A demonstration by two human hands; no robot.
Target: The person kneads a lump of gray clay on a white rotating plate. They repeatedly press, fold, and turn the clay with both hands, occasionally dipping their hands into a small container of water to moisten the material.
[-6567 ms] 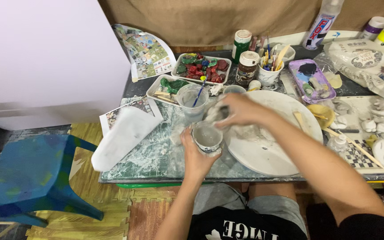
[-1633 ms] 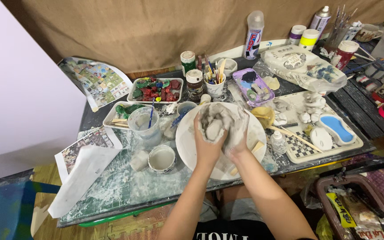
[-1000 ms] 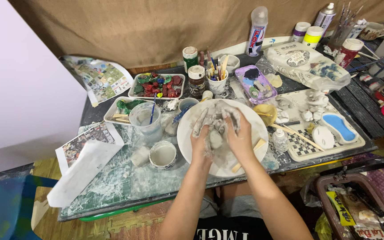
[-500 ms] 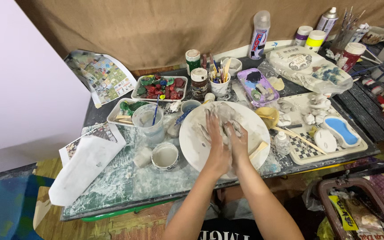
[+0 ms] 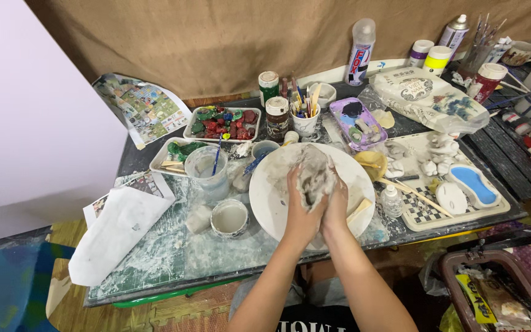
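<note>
— How are the hands placed?

— The left hand point(image 5: 299, 206) and the right hand point(image 5: 337, 206) are brought together, and a grey lump of clay point(image 5: 314, 175) is clamped between them. The lump is pressed from both sides, with the fingers point(image 5: 293, 184) wrapped up along it.

— And where is the clay kept?

— It is held over the middle of a wide white plate point(image 5: 271, 203), which is set on the table point(image 5: 173, 264) near its front edge. Whether the lump's underside is resting on the plate cannot be told, since it is hidden by the hands.

— What is crowded around it?

— A small clay-smeared cup point(image 5: 229, 217) is stood just beside the plate on the left, and a clear cup of cloudy water point(image 5: 209, 174) with a blue tool in it is found behind that. A yellowish sponge point(image 5: 371, 165) and a wooden stick point(image 5: 359, 210) are laid at the plate's right rim. A small bottle point(image 5: 391, 200) is stood close by.

— What could go wrong?

— The lump looks wet, so it could be squeezed out of the grip if the pressure is uneven, and it would probably be dropped onto the plate and flattened. The water cup could be tipped by a left elbow swung wide, and the paper sheet point(image 5: 118, 233) would be soaked. The plate, being near the edge, could be shoved off by a hard downward push.
</note>
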